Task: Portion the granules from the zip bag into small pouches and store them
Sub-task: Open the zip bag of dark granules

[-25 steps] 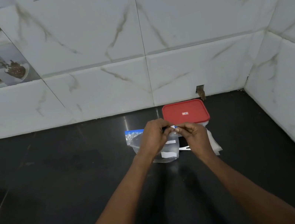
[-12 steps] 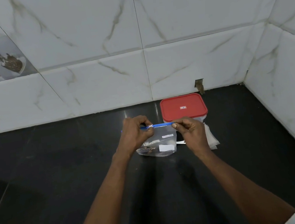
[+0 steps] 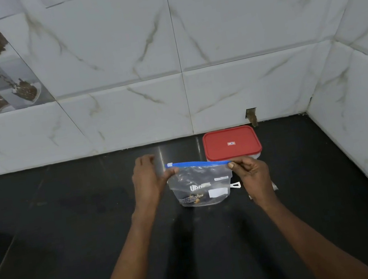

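- Since the dark granules are seen lying at the bottom of the zip bag and no filled pouch is in view, the task is judged to be at its very start; all portioning and storing is left.
- The zip bag is held upright on the black desk, between the two hands and just in front of a container with a red lid.
- Its upper right corner is pinched by the right hand.
- The thumb of the left hand is laid against the upper left corner; the fingers are blurred, so a grip cannot be confirmed.
- The white slider is found at the left end of the blue strip; whether the mouth is open cannot be told.
- The bag is thin, clear, crinkled film with white print and a label.
- The lid is smooth, rounded-rectangular plastic; the desk is glossy and dark.
- A pale flat piece beside the right wrist is too hidden to be named.
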The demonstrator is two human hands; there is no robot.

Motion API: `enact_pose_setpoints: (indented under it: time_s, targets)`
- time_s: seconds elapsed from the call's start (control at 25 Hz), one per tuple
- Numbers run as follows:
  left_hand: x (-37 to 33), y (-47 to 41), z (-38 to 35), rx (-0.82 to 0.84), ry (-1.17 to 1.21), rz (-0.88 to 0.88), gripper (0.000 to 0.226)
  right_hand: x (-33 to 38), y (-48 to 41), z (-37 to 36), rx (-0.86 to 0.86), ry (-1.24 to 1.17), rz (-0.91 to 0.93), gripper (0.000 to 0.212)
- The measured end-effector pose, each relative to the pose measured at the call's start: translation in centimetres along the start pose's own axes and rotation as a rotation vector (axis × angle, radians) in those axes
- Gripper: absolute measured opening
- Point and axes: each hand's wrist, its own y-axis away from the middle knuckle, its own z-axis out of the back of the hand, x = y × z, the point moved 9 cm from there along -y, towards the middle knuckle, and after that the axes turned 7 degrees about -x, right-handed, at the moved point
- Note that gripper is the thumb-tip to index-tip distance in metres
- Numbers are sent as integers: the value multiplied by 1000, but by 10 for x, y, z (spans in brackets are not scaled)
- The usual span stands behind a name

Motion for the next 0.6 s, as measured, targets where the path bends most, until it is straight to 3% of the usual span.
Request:
enact_pose_setpoints:
  time_s: [0.12, 0.2, 0.36, 0.6]
  targets:
    - [-3, 43, -26, 39, 390, 469, 64, 1, 5, -1, 98, -18, -28, 12]
    - [-3, 53, -48, 70, 520, 617, 58, 5, 6, 0, 140, 5, -5, 13]
    - [-9, 47, -72, 171, 671, 697, 29, 13, 2, -2, 192, 73, 45, 11]
    - [-7, 40, -74, 167, 752, 720, 33, 19, -4, -4, 217, 149, 22, 13]
